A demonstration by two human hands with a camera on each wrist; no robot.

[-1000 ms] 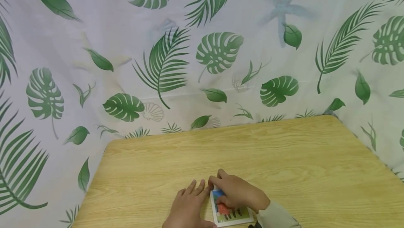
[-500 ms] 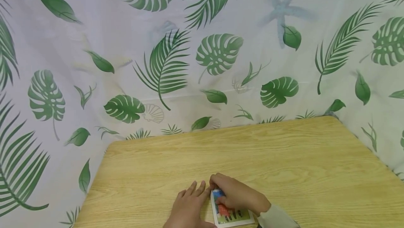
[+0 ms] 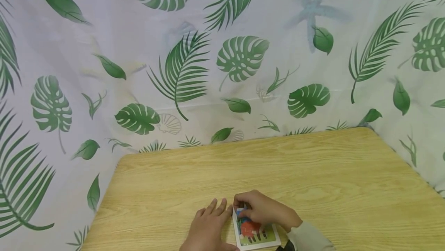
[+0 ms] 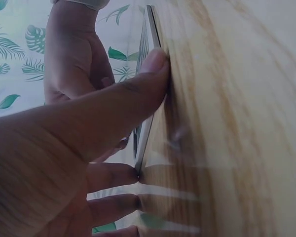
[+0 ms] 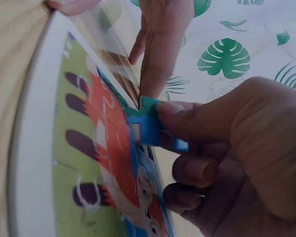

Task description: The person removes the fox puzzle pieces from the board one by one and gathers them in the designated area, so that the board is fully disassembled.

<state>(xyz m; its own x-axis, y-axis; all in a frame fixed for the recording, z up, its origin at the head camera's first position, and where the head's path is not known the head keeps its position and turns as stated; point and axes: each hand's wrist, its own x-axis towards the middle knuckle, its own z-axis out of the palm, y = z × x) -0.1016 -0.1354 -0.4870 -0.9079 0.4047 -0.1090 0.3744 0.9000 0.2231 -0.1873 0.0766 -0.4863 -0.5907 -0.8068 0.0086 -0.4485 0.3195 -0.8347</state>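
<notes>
A small picture puzzle in a white frame (image 3: 276,245) lies flat on the table, showing an orange animal (image 5: 113,133) with dark legs on green and blue ground. My right hand (image 3: 265,208) is over its upper left part and pinches a blue-and-green puzzle piece (image 5: 147,126) between thumb and fingers. The piece stands tilted up from the picture at its edge. My left hand (image 3: 208,226) rests on the table with fingers spread, along the puzzle's left side. Its thumb (image 4: 155,64) and fingertips touch the frame's edge. My right hand hides the picture's upper right area.
The wood-grain table (image 3: 313,166) reaches out beyond both hands. A white cloth (image 3: 194,58) with green leaves hangs behind it and along its sides. A light sleeve (image 3: 307,237) covers my right wrist.
My right hand has shifted slightly right and its fingers have drawn in from the puzzle's upper left corner. The piece in its fingers is raised. My left hand stays in place.
</notes>
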